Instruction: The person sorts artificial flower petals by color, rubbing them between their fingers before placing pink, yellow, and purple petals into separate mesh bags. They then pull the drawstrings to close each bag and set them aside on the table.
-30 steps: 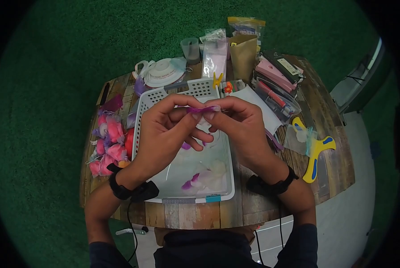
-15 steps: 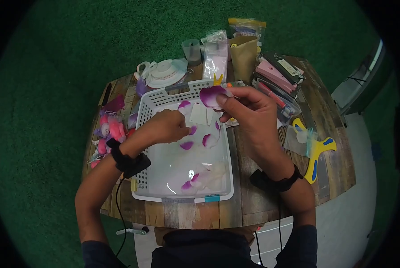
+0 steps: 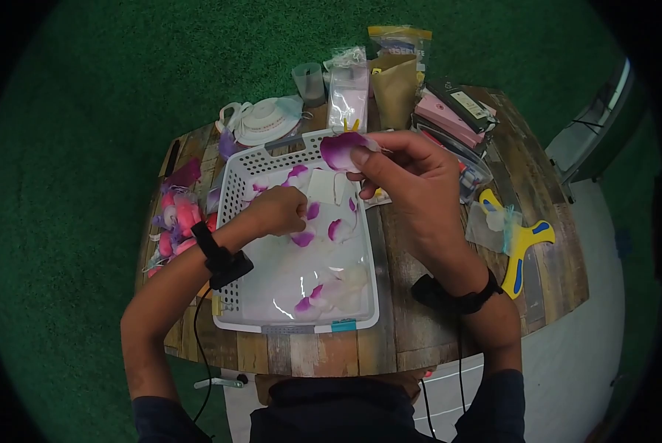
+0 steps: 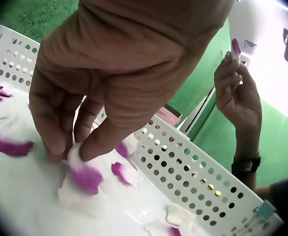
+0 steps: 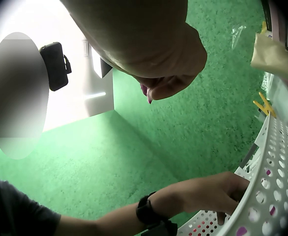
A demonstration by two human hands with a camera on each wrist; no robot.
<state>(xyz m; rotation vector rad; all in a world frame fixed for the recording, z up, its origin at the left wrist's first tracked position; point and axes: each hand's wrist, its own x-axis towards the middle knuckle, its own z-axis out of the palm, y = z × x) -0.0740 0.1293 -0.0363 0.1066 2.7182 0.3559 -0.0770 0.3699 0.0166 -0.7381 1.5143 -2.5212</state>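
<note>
Up over the far right rim of a white perforated basket [image 3: 254,159], my right hand [image 3: 418,181] pinches a purple and white flower petal [image 3: 338,151] between thumb and fingers. My left hand [image 3: 273,212] reaches down inside the basket. In the left wrist view its thumb and fingertips pinch the white end of another petal [image 4: 86,178], whose purple end points down. Several loose petals [image 3: 336,230] are scattered over the basket's pale bottom around that hand. A white square card [image 3: 326,186] lies among them.
Pink and purple pouches [image 3: 187,214] lie left of the basket. Behind it stand a round white object [image 3: 263,122], a clear cup [image 3: 309,86] and a brown paper bag [image 3: 395,92]. On the right are stacked boxes [image 3: 449,114] and a yellow and blue three-armed object [image 3: 521,251].
Both hands were together at one petal above the basket. They have parted: the right kept that petal and moved right, while the left went down into the basket to another petal.
</note>
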